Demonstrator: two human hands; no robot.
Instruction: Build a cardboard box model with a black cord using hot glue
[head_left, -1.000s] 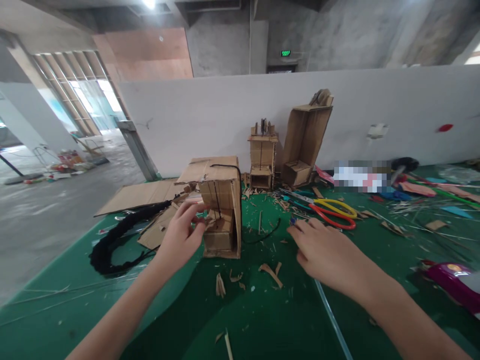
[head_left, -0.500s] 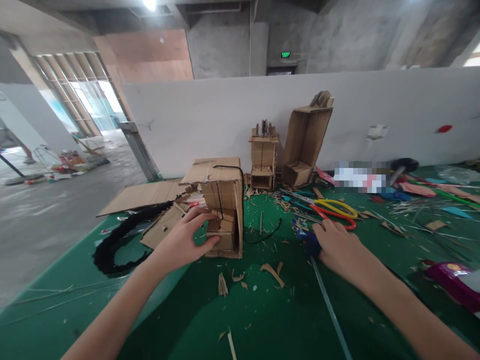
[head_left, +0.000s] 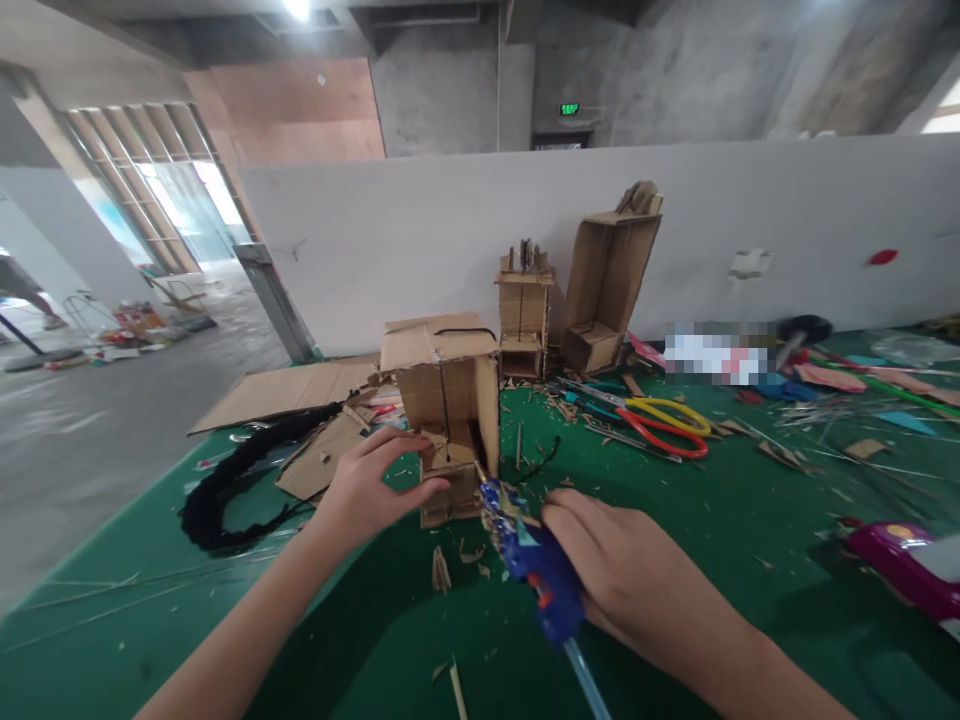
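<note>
A cardboard box structure point(head_left: 480, 400) stands open-fronted on the green table, with a dark rod upright inside and a black wire over its top. My left hand point(head_left: 375, 487) pinches the left edge of the small inner box point(head_left: 454, 492) at its base. In my right hand point(head_left: 615, 560) is a blue glue gun point(head_left: 536, 570), its tip beside the right side of that inner box. A clear glue stick point(head_left: 587, 680) sticks out of the gun's rear end.
Two more cardboard structures point(head_left: 525, 315) point(head_left: 611, 285) stand by the white partition point(head_left: 420, 240). Scissors with red and yellow handles point(head_left: 667, 425) lie right of centre. A black fuzzy coil point(head_left: 214, 500) rests at left, a purple object point(head_left: 904, 565) at right. Cardboard scraps point(head_left: 441, 570) litter the front.
My right hand has brought the glue gun left, up to the cardboard structure. The structure has turned slightly and shifted a little right, with my left hand still on it.
</note>
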